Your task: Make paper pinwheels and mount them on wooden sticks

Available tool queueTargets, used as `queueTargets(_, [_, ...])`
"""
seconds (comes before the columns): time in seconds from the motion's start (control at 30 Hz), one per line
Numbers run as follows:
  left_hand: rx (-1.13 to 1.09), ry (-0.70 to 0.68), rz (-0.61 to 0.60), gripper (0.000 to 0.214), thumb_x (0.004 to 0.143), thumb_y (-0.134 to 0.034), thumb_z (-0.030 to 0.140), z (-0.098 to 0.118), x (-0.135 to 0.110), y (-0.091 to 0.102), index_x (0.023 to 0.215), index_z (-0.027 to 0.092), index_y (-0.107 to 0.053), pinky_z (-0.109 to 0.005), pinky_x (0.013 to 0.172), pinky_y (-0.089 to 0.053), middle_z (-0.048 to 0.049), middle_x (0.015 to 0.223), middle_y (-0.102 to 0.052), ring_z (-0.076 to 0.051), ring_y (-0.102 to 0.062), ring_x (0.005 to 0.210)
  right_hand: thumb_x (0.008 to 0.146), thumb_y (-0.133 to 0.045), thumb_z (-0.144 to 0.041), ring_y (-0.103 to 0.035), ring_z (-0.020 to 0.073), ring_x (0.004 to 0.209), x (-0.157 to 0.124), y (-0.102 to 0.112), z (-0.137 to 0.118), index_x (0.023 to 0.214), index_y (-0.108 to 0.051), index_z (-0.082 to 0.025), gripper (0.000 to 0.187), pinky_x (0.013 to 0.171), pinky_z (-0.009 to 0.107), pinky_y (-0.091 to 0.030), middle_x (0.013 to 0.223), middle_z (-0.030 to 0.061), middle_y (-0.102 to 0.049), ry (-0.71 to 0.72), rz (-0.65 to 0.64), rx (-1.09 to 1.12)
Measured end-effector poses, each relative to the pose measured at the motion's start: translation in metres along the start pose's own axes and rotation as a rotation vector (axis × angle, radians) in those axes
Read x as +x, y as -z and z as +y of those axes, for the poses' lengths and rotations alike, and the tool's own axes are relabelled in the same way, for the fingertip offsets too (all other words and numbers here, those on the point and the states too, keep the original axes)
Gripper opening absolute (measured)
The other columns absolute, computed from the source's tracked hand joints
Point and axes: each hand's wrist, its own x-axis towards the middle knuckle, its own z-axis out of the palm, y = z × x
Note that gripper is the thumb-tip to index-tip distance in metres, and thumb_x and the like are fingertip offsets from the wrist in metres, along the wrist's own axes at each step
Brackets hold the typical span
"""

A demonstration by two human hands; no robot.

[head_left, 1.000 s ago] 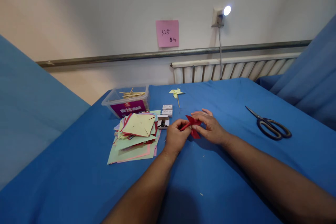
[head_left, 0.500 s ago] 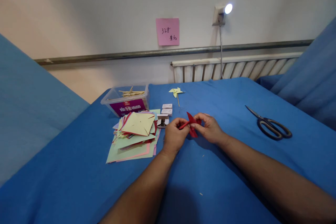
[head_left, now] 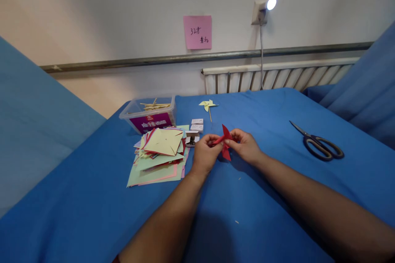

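A small red paper pinwheel (head_left: 226,141) is held between both hands just above the blue cloth. My left hand (head_left: 205,154) is closed, pinching the paper's left side. My right hand (head_left: 245,146) is closed too, its fingertips pinching the right side. Part of the red paper is hidden behind the fingers. A stack of coloured paper squares (head_left: 159,154) lies just left of my left hand.
A clear plastic box (head_left: 149,115) with wooden sticks stands behind the paper stack. Small white boxes (head_left: 194,131) sit beside it. A finished yellow pinwheel (head_left: 208,104) lies further back. Black scissors (head_left: 319,146) rest at the right. Radiator (head_left: 277,78) and wall lie beyond.
Both hands lifted the red pinwheel slightly and turned it more upright. The right hand's fingers, spread over it a second ago, now pinch it.
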Motion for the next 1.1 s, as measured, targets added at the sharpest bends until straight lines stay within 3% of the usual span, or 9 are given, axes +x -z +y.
queueTargets(0.17, [-0.05,0.045,0.063,0.025,0.055,-0.078,0.023,-0.005,0.005,0.003,0.078,0.016,-0.068,-0.024,0.06,-0.047,-0.001,0.071,-0.068,-0.013,-0.059,0.063,0.071,-0.069,-0.044,-0.061,0.0139,0.062,0.004,0.003,0.004,0.076,-0.056,-0.021,0.026,0.065,0.03,-0.052,0.07,-0.0007,-0.065,-0.073,-0.06,0.157])
queueTargets(0.43, [-0.054,0.067,0.042,0.029,0.058,-0.077,0.022,-0.01,0.007,0.001,0.085,0.015,-0.066,-0.026,0.065,-0.048,-0.003,0.076,-0.068,-0.015,-0.061,0.068,0.066,-0.074,-0.044,-0.054,0.0114,0.053,0.006,0.002,0.01,0.066,-0.054,-0.02,0.031,0.055,0.025,-0.043,0.06,-0.0028,-0.06,-0.092,0.025,0.163])
queueTargets(0.57, [0.091,-0.067,0.268,0.033,0.063,-0.072,0.02,-0.004,0.004,0.001,0.096,0.017,-0.064,-0.029,0.074,-0.049,-0.0068,0.096,-0.069,-0.017,-0.063,0.081,0.074,-0.067,-0.046,-0.053,0.013,0.055,0.005,0.003,0.011,0.071,-0.057,-0.019,0.029,0.054,0.026,-0.042,0.062,-0.0014,-0.061,-0.02,0.219,-0.011])
queueTargets(0.63, [0.179,-0.133,0.3,0.026,0.067,-0.069,0.02,-0.001,0.0,-0.001,0.092,0.017,-0.065,-0.03,0.075,-0.048,-0.0061,0.093,-0.069,-0.017,-0.062,0.08,0.08,-0.061,-0.042,-0.055,0.0149,0.06,0.003,0.005,0.008,0.077,-0.059,-0.019,0.023,0.059,0.027,-0.043,0.068,0.0005,-0.064,0.057,0.294,-0.198])
queueTargets(0.77, [0.029,-0.059,0.031,0.018,0.072,-0.065,0.021,0.002,-0.011,-0.01,0.088,0.016,-0.07,-0.032,0.08,-0.048,-0.0067,0.089,-0.071,-0.018,-0.065,0.082,0.086,-0.053,-0.026,-0.058,0.0203,0.079,-0.005,0.008,-0.005,0.082,-0.061,-0.019,0.011,0.075,0.034,-0.042,0.08,0.0048,-0.066,0.385,0.259,-0.709])
queueTargets(0.87, [-0.115,-0.005,-0.045,0.024,0.07,-0.067,0.019,0.001,-0.017,-0.016,0.093,0.016,-0.072,-0.032,0.085,-0.047,-0.0071,0.095,-0.073,-0.019,-0.065,0.088,0.088,-0.051,-0.02,-0.057,0.0227,0.087,-0.009,0.007,-0.014,0.086,-0.062,-0.018,0.011,0.08,0.038,-0.039,0.086,0.0075,-0.066,0.588,0.178,-0.979])
queueTargets(1.1, [-0.369,0.098,-0.015,0.032,0.062,-0.075,0.02,-0.001,-0.014,-0.012,0.093,0.015,-0.071,-0.033,0.091,-0.044,-0.0077,0.097,-0.072,-0.019,-0.064,0.091,0.091,-0.051,-0.019,-0.056,0.0226,0.097,-0.01,0.004,-0.019,0.095,-0.065,-0.018,0.015,0.084,0.037,-0.037,0.096,0.0085,-0.067,0.734,0.148,-1.111])
